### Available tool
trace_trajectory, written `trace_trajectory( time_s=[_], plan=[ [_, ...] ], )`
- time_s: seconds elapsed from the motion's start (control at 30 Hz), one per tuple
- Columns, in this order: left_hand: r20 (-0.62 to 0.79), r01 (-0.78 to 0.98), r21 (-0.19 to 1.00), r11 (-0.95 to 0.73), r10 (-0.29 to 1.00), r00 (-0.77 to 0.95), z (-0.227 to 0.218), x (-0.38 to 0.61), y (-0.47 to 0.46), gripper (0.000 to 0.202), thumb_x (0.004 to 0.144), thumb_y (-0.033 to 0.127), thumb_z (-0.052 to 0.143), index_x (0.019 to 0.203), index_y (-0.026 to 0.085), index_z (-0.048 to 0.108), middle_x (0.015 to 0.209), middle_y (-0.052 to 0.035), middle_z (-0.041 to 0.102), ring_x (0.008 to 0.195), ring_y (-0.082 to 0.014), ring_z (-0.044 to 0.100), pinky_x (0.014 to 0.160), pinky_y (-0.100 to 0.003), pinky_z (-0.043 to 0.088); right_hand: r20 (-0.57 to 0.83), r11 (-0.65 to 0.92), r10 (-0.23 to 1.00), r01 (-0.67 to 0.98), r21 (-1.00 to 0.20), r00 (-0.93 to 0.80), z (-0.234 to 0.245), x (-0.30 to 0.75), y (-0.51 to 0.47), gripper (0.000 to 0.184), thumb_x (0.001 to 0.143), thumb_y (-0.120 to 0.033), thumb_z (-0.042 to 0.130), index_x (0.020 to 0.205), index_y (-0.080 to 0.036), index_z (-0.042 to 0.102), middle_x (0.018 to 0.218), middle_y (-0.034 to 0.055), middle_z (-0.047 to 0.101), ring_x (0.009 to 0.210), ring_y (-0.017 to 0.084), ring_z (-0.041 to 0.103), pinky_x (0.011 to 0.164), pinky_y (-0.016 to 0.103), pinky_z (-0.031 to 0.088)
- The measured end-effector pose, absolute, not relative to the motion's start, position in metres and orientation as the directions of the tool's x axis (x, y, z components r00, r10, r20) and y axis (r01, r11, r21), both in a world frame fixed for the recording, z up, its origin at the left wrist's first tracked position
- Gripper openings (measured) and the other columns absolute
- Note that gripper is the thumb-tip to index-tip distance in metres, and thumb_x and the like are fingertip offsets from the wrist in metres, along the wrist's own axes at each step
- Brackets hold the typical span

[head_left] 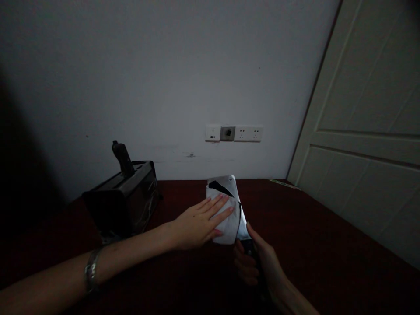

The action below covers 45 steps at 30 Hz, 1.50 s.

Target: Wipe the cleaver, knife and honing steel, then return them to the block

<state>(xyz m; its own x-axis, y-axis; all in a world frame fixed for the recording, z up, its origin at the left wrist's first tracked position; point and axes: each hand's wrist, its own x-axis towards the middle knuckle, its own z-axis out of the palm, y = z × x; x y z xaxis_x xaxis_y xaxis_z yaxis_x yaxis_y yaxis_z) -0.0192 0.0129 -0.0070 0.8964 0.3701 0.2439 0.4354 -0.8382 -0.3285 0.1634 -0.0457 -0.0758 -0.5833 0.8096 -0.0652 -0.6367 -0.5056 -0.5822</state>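
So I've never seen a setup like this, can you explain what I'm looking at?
Sure. There's no machine here, just a person's two bare hands. There is one picture, from a camera worn on the head, looking forward and down.

The right hand has the black handle of a broad-bladed cleaver in its grip. The left hand lies spread on a white cloth or tissue over the blade.

On the dark reddish table, to the left, is a dark holder, probably a knife block, with another black handle sticking up from it. A thin strip lies at the back right, near the wall. The picture is dim, so small details are hard to make out.
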Motion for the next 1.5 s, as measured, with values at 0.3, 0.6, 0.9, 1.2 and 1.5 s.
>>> trace_trajectory(
  time_s=[0.3, 0.6, 0.9, 1.2, 1.5],
  plan=[
    [0.277, 0.210, -0.350, -0.913, 0.113, 0.954, -0.021, -0.026, 0.001, 0.045, 0.087, 0.025, 0.038, 0.130, 0.012, 0.034, 0.140, -0.0111, 0.030, 0.132, -0.0208, 0.020, 0.107, -0.038, 0.025, -0.306, -0.618, 0.771, -0.543, -0.568, -0.558, -0.071, 0.164, -0.045, 0.073, 0.078, -0.069, 0.012, 0.032, -0.017, 0.032, 0.027, -0.0042, 0.022, 0.022, 0.003, 0.022, 0.025, 0.016, 0.015],
    [0.254, 0.108, -0.425, -0.899, -0.004, 0.967, -0.039, -0.042, 0.004, 0.038, 0.088, 0.021, 0.036, 0.125, 0.014, 0.041, 0.137, -0.0110, 0.037, 0.130, -0.0201, 0.026, 0.105, -0.036, 0.029, -0.322, -0.539, 0.842, -0.640, -0.548, -0.433, -0.071, 0.169, -0.039, 0.064, 0.084, -0.059, 0.022, 0.045, -0.015, 0.047, 0.032, -0.0065, 0.026, 0.024, 0.003, 0.019, 0.025, 0.014, 0.016],
    [0.166, -0.060, -0.413, -0.909, -0.139, 0.976, -0.064, -0.061, -0.004, 0.031, 0.086, 0.021, 0.043, 0.116, 0.019, 0.052, 0.131, -0.0072, 0.046, 0.126, -0.0188, 0.033, 0.105, -0.034, 0.030, -0.065, -0.451, 0.856, -0.678, -0.581, -0.513, -0.076, 0.173, -0.032, 0.049, 0.078, -0.056, 0.044, 0.053, -0.015, 0.047, 0.038, -0.0088, 0.025, 0.030, 0.002, 0.014, 0.027, 0.014, 0.016],
    [0.115, 0.036, 0.061, -0.997, 0.043, 0.992, -0.083, -0.055, -0.019, 0.053, 0.075, 0.021, 0.044, 0.127, 0.012, 0.039, 0.132, -0.0104, 0.044, 0.122, -0.0207, 0.039, 0.099, -0.032, 0.035, -0.071, -0.419, 0.871, -0.661, -0.623, -0.486, -0.077, 0.169, -0.035, 0.049, 0.077, -0.058, 0.045, 0.051, -0.015, 0.045, 0.038, -0.0088, 0.026, 0.029, 0.002, 0.014, 0.027, 0.015, 0.015],
    [0.164, 0.269, 0.194, -0.943, 0.302, 0.939, -0.073, -0.037, -0.034, 0.024, 0.082, 0.020, 0.043, 0.102, 0.017, 0.056, 0.106, -0.0053, 0.059, 0.099, -0.0148, 0.054, 0.087, -0.025, 0.041, -0.088, -0.405, 0.877, -0.627, -0.665, -0.472, -0.078, 0.162, -0.039, 0.050, 0.073, -0.060, 0.048, 0.051, -0.016, 0.045, 0.036, -0.0083, 0.030, 0.028, 0.002, 0.018, 0.027, 0.015, 0.015]
  ],
)
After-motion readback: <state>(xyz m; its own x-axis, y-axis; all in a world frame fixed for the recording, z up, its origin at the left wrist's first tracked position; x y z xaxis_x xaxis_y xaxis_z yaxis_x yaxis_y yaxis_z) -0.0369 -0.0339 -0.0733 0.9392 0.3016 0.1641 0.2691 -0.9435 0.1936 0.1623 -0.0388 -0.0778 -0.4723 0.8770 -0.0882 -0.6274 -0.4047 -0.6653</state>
